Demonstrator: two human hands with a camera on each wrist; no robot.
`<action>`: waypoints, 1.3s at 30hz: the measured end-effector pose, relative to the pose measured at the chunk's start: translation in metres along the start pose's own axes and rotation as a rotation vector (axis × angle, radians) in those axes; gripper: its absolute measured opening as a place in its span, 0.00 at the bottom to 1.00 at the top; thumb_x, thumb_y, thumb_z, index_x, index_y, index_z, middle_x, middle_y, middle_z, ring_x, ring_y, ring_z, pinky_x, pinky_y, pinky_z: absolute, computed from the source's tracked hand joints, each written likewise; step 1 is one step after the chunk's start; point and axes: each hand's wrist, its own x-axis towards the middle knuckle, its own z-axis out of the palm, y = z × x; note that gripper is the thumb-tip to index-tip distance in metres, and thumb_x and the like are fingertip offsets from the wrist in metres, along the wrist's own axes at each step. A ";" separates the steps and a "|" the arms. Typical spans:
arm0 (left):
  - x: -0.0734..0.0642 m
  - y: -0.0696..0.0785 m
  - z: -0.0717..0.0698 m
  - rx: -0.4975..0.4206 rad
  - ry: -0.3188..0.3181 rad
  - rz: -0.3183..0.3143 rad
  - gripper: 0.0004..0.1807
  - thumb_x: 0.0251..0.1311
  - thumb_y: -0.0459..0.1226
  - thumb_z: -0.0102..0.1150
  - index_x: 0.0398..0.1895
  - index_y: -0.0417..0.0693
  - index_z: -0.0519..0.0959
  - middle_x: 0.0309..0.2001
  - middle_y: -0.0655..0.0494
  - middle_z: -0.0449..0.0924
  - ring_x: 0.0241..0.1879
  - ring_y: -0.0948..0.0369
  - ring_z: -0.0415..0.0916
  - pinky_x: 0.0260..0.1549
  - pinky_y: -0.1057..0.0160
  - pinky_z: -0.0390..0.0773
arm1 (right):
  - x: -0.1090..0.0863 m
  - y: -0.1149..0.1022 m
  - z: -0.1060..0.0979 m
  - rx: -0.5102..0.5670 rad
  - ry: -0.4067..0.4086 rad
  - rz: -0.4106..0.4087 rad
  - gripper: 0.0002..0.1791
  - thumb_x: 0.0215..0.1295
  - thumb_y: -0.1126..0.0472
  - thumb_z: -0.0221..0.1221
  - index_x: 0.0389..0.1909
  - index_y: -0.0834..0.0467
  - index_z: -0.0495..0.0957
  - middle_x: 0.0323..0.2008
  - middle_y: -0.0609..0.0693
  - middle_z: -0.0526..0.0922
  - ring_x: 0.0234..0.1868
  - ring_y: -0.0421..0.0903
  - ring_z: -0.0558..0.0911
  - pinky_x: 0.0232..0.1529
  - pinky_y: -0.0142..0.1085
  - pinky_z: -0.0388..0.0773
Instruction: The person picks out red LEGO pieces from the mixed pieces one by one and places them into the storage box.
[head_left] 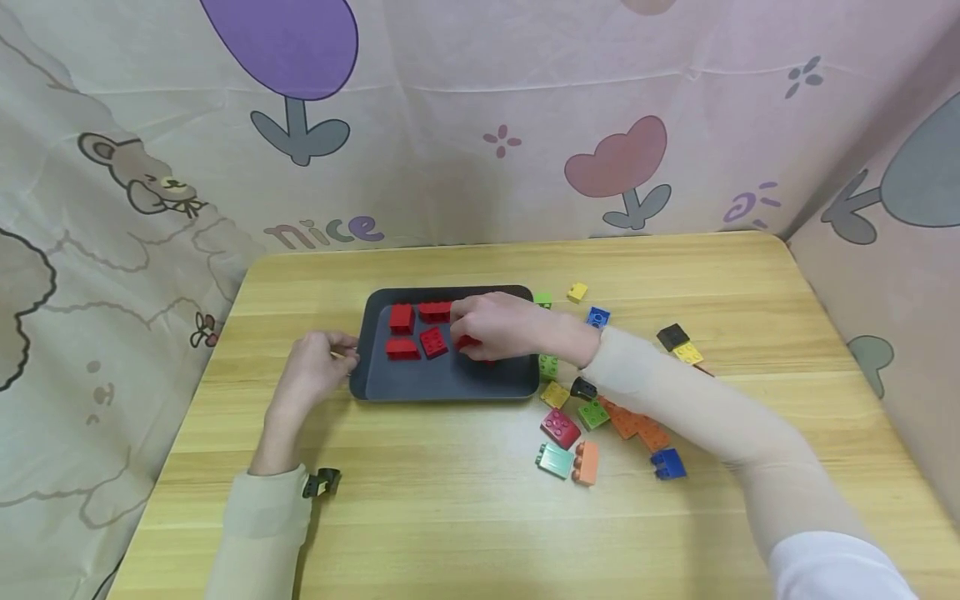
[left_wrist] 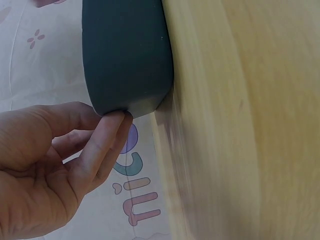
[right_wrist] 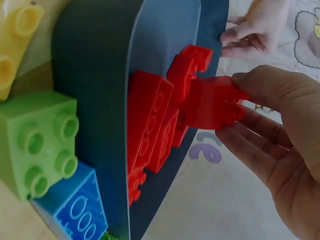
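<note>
My right hand (head_left: 498, 325) reaches over the dark grey tray (head_left: 435, 385). Between thumb and fingers it pinches a red toy building brick (right_wrist: 206, 104) with a curved side, held over the red bricks in the tray. Among those lie a red brick (head_left: 401, 318) at the left, another red brick (head_left: 433, 342) showing its studs, and several more, some hidden by the hand. At the tray's left end my left hand (head_left: 311, 371) holds the edge with its fingertips, seen close up on the tray's corner (left_wrist: 127, 75) in the left wrist view.
Right of the tray lie loose bricks of other colours: a light green brick (right_wrist: 40, 142), a blue brick (head_left: 668, 464), orange bricks (head_left: 633, 423), a mint brick (head_left: 555, 460), a black brick (head_left: 672, 337). A printed curtain (head_left: 450, 167) hangs behind the wooden table (head_left: 420, 517).
</note>
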 end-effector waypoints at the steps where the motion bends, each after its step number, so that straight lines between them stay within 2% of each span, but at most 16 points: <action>1: 0.000 0.000 0.000 0.001 0.001 0.002 0.16 0.69 0.27 0.58 0.57 0.26 0.82 0.50 0.30 0.86 0.36 0.55 0.88 0.29 0.66 0.90 | 0.002 -0.002 0.000 -0.007 -0.003 -0.009 0.08 0.70 0.58 0.68 0.47 0.54 0.89 0.48 0.53 0.86 0.43 0.46 0.82 0.44 0.35 0.87; 13: 0.001 -0.001 0.000 0.014 0.005 0.007 0.16 0.69 0.27 0.58 0.57 0.27 0.82 0.50 0.31 0.86 0.35 0.55 0.88 0.28 0.69 0.88 | 0.016 -0.012 0.007 -0.006 -0.041 -0.074 0.09 0.70 0.58 0.68 0.48 0.54 0.90 0.44 0.53 0.85 0.41 0.45 0.80 0.39 0.31 0.83; 21: 0.001 0.000 0.000 0.023 0.002 0.005 0.16 0.70 0.27 0.58 0.57 0.28 0.82 0.50 0.32 0.86 0.36 0.55 0.87 0.29 0.68 0.88 | 0.025 -0.019 0.005 -0.009 -0.048 -0.095 0.07 0.72 0.60 0.65 0.45 0.54 0.89 0.43 0.52 0.85 0.41 0.44 0.80 0.37 0.30 0.82; 26: 0.000 0.000 0.000 0.025 0.003 0.010 0.16 0.70 0.27 0.58 0.57 0.27 0.82 0.50 0.31 0.86 0.38 0.54 0.88 0.29 0.68 0.88 | 0.033 -0.023 0.004 -0.018 -0.066 -0.100 0.07 0.73 0.60 0.64 0.46 0.53 0.90 0.46 0.51 0.85 0.43 0.44 0.80 0.41 0.31 0.84; 32: 0.001 0.000 0.000 0.033 0.006 0.019 0.16 0.70 0.27 0.57 0.56 0.27 0.82 0.50 0.31 0.86 0.35 0.55 0.88 0.28 0.68 0.88 | 0.045 -0.029 0.001 -0.015 -0.102 -0.103 0.09 0.70 0.59 0.67 0.48 0.53 0.90 0.47 0.51 0.86 0.44 0.45 0.81 0.49 0.33 0.86; 39: 0.001 0.001 0.000 0.022 0.007 0.015 0.15 0.70 0.28 0.58 0.55 0.27 0.83 0.50 0.31 0.87 0.39 0.53 0.88 0.29 0.68 0.89 | 0.061 -0.038 0.002 -0.049 -0.114 -0.128 0.08 0.72 0.58 0.65 0.46 0.52 0.90 0.45 0.50 0.86 0.42 0.44 0.81 0.47 0.33 0.86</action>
